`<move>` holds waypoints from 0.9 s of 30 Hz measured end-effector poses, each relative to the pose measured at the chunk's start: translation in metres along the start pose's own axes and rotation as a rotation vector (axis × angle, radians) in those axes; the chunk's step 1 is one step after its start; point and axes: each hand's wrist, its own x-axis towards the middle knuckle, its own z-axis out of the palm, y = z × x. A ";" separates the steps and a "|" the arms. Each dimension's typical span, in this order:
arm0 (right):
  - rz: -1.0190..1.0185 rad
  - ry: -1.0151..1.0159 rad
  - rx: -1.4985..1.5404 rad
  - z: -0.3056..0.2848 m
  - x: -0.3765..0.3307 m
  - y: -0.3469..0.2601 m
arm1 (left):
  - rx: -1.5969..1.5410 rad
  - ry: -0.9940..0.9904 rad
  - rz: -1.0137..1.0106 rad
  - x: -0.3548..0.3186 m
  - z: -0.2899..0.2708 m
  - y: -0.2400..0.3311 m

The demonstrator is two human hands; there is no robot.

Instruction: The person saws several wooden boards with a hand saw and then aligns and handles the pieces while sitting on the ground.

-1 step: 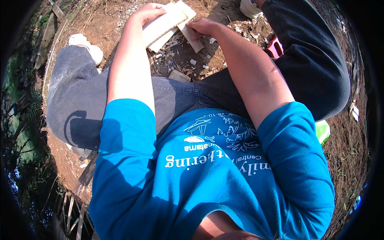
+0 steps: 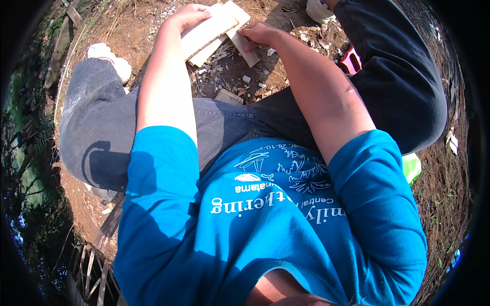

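My left hand (image 2: 190, 18) is closed over the left edge of a pale wooden board (image 2: 213, 26), up at the top of the view. Another flat wood piece (image 2: 208, 52) lies partly under this board. A short narrow wood strip (image 2: 247, 53) slants down from the board's right side, and my right hand (image 2: 258, 33) pinches it near its upper part. The strip touches or passes under the board's edge; which of these I cannot tell. The fingertips of my left hand are partly hidden.
Wood chips (image 2: 246, 79) and shavings litter the brown soil between my legs. A wood offcut (image 2: 228, 97) lies close to my lap. Beside my right leg is a red handle-like thing (image 2: 351, 60), with something bright green (image 2: 411, 167) lower down. Wooden slats (image 2: 89, 270) stand at lower left.
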 end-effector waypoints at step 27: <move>-0.043 0.045 0.167 -0.012 -0.032 -0.035 | -0.186 0.058 0.103 -0.001 0.004 0.011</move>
